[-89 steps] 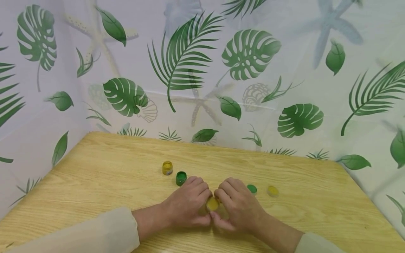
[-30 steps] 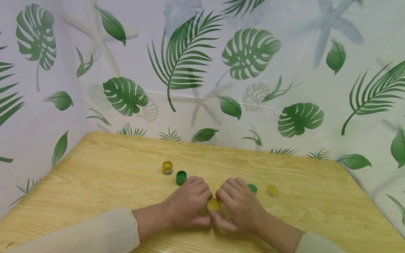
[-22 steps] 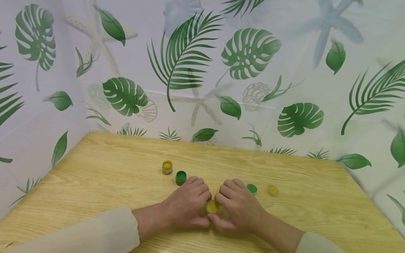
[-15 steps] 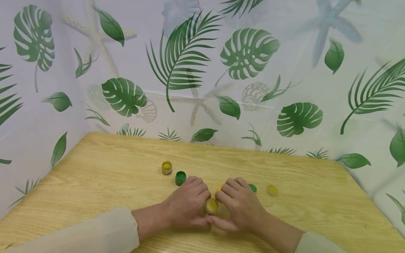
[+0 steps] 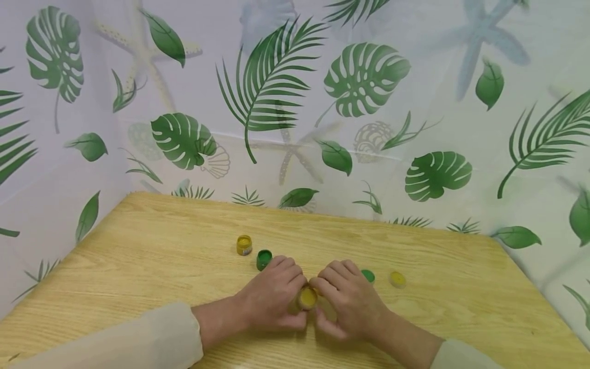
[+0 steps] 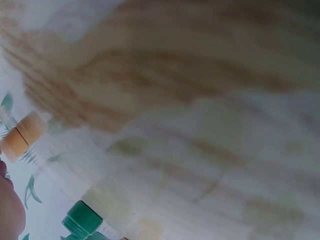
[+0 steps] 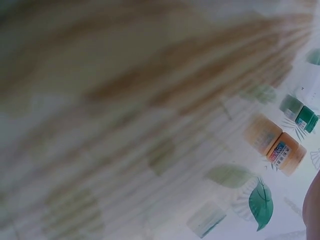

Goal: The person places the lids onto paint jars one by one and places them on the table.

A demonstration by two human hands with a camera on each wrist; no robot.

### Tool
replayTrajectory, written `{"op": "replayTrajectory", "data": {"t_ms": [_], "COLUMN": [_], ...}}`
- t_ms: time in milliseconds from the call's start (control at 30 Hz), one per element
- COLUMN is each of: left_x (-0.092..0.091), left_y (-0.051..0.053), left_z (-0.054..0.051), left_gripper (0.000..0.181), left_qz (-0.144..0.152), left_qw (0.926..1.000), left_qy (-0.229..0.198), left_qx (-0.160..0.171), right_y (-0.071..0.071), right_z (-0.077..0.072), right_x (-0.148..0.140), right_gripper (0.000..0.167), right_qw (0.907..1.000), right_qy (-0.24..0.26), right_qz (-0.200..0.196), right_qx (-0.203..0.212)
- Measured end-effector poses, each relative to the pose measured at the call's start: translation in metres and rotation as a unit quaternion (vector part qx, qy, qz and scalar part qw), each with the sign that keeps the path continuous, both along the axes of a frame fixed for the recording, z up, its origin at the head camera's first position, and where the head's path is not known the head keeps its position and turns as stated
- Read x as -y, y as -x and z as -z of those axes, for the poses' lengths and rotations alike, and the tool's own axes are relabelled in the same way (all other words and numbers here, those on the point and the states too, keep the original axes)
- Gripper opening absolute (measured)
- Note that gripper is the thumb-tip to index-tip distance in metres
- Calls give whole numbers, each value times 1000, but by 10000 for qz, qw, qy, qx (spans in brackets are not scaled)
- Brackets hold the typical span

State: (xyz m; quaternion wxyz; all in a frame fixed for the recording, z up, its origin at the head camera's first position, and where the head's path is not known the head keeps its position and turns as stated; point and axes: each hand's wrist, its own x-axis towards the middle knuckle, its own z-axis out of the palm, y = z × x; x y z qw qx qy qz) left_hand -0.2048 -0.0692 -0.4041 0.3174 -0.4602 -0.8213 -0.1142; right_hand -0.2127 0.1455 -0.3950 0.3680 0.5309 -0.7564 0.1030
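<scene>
In the head view, both hands meet around a small paint jar [image 5: 307, 298] with a yellow top and pale rim. My left hand [image 5: 272, 294] grips it from the left with curled fingers. From the other side my right hand [image 5: 348, 302] holds it with bent fingers, its thumb beside the rim. Just past the left knuckles stands a topless green paint jar [image 5: 264, 260]; a topless yellow one [image 5: 244, 245] is farther back. A green lid [image 5: 367, 277] and a yellow lid [image 5: 397, 279] lie beyond the right hand. Fingers hide the held jar's sides.
The wood-grain tabletop [image 5: 161, 246] meets a leaf-printed backdrop [image 5: 286, 169] at the back. The right wrist view shows a labelled orange-yellow jar [image 7: 282, 151]; an orange jar [image 6: 15, 144] appears in the left wrist view. Much of both wrist views is blurred tabletop.
The right thumb has pulled away from the left thumb. The held jar has shifted slightly. A bit of bright yellow behind the right knuckles half a second ago is hidden now.
</scene>
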Motion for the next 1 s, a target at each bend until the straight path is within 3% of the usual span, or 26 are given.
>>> {"op": "replayTrajectory", "data": {"t_ms": [500,1000], "left_x": [0,-1], "left_y": [0,0], "left_z": [1,-1], "left_gripper": [34,35], "left_qz": [-18,-20], "left_qw": [9999,9997], "left_qy": [99,222], "left_qx": [-98,-85], "right_y": [0,-1], "right_z": [0,0], "right_x": [1,-1], "right_gripper": [24,30], "right_qw": [9999,9999], "right_qy": [92,-54], "right_qz": [-119,91], "right_qx": [0,93]}}
